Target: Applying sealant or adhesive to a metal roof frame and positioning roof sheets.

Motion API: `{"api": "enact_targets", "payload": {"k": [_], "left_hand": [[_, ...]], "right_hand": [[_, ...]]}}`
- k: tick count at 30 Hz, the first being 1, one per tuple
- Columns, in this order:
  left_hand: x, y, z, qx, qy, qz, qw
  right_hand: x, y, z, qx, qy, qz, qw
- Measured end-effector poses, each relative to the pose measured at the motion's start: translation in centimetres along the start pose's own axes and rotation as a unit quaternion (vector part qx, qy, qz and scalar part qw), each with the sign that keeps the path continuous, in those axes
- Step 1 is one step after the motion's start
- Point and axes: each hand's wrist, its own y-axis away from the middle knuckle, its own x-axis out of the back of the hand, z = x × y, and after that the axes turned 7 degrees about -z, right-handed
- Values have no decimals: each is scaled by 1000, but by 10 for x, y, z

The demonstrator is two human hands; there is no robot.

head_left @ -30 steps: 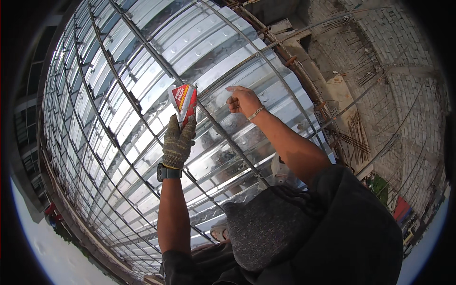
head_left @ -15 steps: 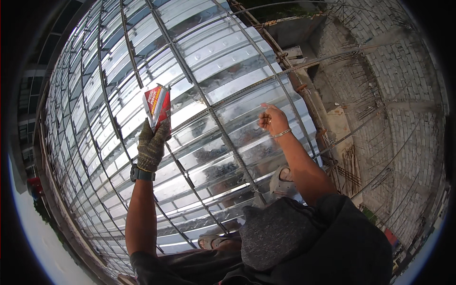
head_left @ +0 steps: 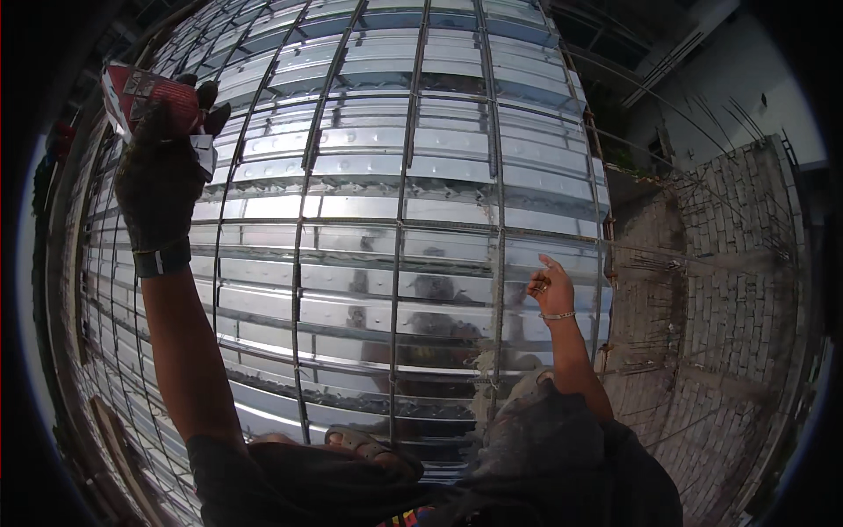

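Note:
My left hand (head_left: 162, 184), in a dark knit glove with a watch at the wrist, is raised at the far left. Its fingers close around a red and white packet (head_left: 162, 97), which is tilted and partly hidden by the glove. My right hand (head_left: 551, 288) is bare, with a bracelet at the wrist. Its fingers are loosely bent, one stretched out, and I make out nothing held in them. It hovers above shiny corrugated metal decking (head_left: 448, 303), close to a long steel rebar (head_left: 499, 272) of the grid laid over the sheets.
Crossing rebars (head_left: 399, 220) form a grid over the decking. Beyond the right edge of the decking, a drop shows grey block walls (head_left: 724, 220) with rebar ends sticking up. My sandalled foot (head_left: 369, 448) stands on the metal. A plank (head_left: 123, 448) lies at the lower left.
My left hand has lifted the packet up and to the left. My right hand sits lower and further right in view, its fingers similarly bent. The whole view has turned.

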Motion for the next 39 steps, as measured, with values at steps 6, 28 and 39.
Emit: {"api": "enact_targets", "payload": {"k": [6,28,39], "left_hand": [[39,-4,-8,39,321,4,946],[145,181,-181,503,-332,118,789],[66,125,-135,492,-371,75,784]], "right_hand": [[-28,27,34,-56,125,16,990],[-18,73,96,185,591,-180,764],[-32,76,98,221,621,-141,739]]}}
